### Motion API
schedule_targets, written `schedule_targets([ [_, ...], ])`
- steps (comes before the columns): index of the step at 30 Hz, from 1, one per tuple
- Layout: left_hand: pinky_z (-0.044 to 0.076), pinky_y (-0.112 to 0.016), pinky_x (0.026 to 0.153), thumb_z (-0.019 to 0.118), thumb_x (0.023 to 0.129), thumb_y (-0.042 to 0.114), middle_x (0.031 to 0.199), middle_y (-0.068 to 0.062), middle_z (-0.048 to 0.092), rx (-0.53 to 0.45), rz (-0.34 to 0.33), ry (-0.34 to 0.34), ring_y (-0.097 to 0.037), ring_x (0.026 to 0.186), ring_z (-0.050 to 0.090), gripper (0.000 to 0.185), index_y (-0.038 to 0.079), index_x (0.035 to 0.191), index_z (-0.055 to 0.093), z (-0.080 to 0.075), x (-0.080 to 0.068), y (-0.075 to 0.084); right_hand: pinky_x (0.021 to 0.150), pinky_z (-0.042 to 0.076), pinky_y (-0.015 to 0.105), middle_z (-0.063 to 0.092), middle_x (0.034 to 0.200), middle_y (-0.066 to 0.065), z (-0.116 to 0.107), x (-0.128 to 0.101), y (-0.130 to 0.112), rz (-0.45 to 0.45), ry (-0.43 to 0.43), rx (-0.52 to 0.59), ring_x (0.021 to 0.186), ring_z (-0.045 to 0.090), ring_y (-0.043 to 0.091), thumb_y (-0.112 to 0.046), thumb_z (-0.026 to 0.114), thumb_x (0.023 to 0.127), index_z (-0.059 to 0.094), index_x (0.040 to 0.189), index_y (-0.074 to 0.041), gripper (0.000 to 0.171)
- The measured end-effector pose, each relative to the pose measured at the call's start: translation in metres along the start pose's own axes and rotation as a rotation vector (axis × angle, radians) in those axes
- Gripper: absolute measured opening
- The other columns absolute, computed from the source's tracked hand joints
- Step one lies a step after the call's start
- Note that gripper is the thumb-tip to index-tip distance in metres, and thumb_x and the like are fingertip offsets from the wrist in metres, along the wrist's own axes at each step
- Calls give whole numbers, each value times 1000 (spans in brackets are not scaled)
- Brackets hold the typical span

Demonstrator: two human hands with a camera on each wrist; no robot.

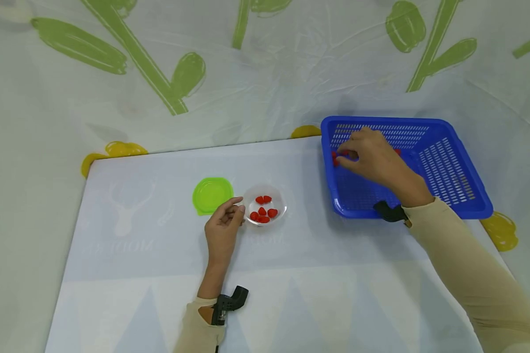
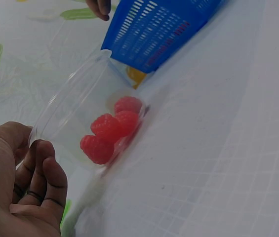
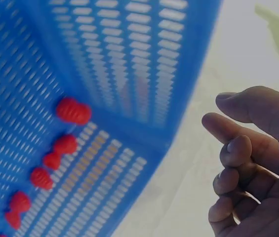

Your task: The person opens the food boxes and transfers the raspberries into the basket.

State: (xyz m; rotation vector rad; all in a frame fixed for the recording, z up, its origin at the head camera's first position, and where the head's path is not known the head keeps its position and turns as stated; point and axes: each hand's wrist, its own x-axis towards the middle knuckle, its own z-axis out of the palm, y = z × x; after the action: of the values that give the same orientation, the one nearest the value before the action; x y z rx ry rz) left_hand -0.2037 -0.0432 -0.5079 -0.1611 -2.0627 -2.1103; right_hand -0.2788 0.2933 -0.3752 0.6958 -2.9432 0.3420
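Observation:
A clear plastic bowl [image 1: 280, 193] with several red raspberries [image 1: 272, 213] in it sits on the table. My left hand [image 1: 223, 230] pinches the bowl's left rim between thumb and fingers, as the left wrist view shows; there the bowl [image 2: 75, 94] appears tilted by the camera angle. Over the left part of a blue plastic basket [image 1: 329, 186] hovers my right hand [image 1: 373, 157]. Its thumb and index finger stand apart, the others loosely curled, with nothing between them in the right wrist view. More raspberries [image 3: 73, 110] lie along the basket's bottom edge, partly hidden by the hand in the head view.
A bright green lid-like dish [image 1: 212, 195] lies just left of the bowl, close to my left hand. The basket's raised wall [image 1: 477, 181] stands at the table's right side. Behind the table hangs a pale sheet [image 1: 247, 88] with green leaf prints.

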Motion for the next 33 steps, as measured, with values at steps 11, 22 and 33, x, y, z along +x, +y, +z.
schedule_targets([
  [11, 57, -22, 67, 71, 95, 16, 91, -11, 65, -5, 2, 4, -22, 74, 63, 26, 7, 120, 71, -1, 4, -28, 69, 34, 37, 50, 73, 4, 3, -1, -42, -25, -30, 63, 78, 42, 24, -9, 77, 87, 77, 98, -4, 13],
  [22, 54, -17, 66, 67, 94, -1, 90, -20, 64, 4, 25, 5, -18, 72, 61, 25, -6, 119, 68, 1, 3, -10, 69, 36, 34, 51, 71, -2, 30, 10, -80, -143, -88, 111, 78, 45, 20, -18, 81, 85, 78, 98, -6, 18],
  [33, 55, -18, 66, 67, 94, -1, 88, -20, 64, 3, 16, 3, -17, 72, 61, 25, -9, 117, 67, -1, 1, 3, 73, 38, 34, 57, 74, 1, 68, 21, -107, -173, -217, 130, 83, 48, 18, -20, 81, 85, 79, 101, -8, 19],
])
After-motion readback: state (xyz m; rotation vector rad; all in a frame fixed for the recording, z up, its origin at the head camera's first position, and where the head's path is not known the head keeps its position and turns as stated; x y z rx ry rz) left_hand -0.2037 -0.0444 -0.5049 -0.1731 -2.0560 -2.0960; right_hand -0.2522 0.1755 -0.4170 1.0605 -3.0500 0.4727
